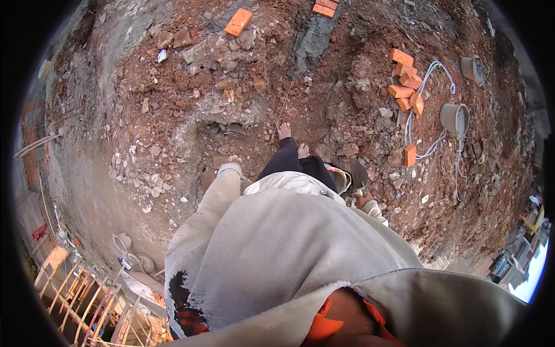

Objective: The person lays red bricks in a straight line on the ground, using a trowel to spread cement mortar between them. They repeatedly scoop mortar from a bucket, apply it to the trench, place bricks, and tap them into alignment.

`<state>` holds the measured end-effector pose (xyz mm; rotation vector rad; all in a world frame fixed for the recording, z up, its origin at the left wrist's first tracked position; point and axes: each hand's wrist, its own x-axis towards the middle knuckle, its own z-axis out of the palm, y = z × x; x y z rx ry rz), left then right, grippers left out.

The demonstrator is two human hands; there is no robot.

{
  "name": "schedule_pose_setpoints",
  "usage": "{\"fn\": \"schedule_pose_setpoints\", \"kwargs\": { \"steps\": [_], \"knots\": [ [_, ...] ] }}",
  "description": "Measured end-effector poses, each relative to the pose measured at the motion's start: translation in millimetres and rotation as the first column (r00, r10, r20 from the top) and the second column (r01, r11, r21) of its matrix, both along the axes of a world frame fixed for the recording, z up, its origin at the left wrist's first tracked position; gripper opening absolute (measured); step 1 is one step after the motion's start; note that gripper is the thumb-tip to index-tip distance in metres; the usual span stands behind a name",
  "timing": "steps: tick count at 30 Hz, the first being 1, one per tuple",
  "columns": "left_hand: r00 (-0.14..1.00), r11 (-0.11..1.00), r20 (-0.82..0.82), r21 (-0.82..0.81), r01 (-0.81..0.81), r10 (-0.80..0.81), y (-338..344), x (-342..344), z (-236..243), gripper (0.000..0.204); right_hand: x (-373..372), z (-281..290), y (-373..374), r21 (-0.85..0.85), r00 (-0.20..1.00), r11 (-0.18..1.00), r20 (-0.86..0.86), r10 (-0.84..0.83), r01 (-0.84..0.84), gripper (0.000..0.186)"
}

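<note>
Trowel (359, 173): dark blade out on the R side, just beside near bucket (348, 180); prob. kept there so blade & bucket mouth sit close.
R hand (364, 200): fingers wrapped round trowel handle, as far as shows.
L hand (234, 159): barely past the cuff (230, 169), nothing seen in it; can't tell if wide or narrow.
String (281, 110): thin, running up toward mortar strip (312, 40); presumably a guide for straightness.
Mortar strip: grey, smooth vs. the rough red rubble (167, 115), w/ orange bricks (325, 7) at far end.
Lone brick (238, 22): on a grey patch, upper L, well apart from the strip.
Brick heap (407, 81): loose, off to the R; likely put there to leave the strip free.
Grey bucket (455, 121): R of heap, pale rope (430, 69) nearby, 2nd bucket (473, 70) beyond.
</note>
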<state>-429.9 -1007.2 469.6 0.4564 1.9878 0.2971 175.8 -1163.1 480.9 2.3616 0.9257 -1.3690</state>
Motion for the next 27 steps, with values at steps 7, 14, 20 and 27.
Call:
{"fn": "schedule_pose_setpoints", "kwargs": {
  "steps": [7,14,20,27],
  "knots": [
    [0.995,0.97,0.028,0.223,-0.101,0.097,-2,-29,-9,0.033,-64,47,44,0.004,0.991,0.994,-0.079,-0.109,0.109,0.039],
    [0.977,0.993,0.19,0.044,-0.108,0.098,-60,35,-28,0.036,-19,12,-32,-0.066,0.992,0.99,0.013,0.122,-0.121,0.043],
    [0.954,0.99,0.27,0.016,-0.141,0.131,-63,46,-48,0.036,17,-1,-27,-0.014,0.987,0.989,0.06,0.151,-0.15,0.044],
    [0.963,0.985,0.218,0.036,-0.169,0.157,-65,-10,-38,0.037,-57,63,48,-0.108,0.986,0.983,0.067,0.156,-0.148,0.058]
  ]
}}
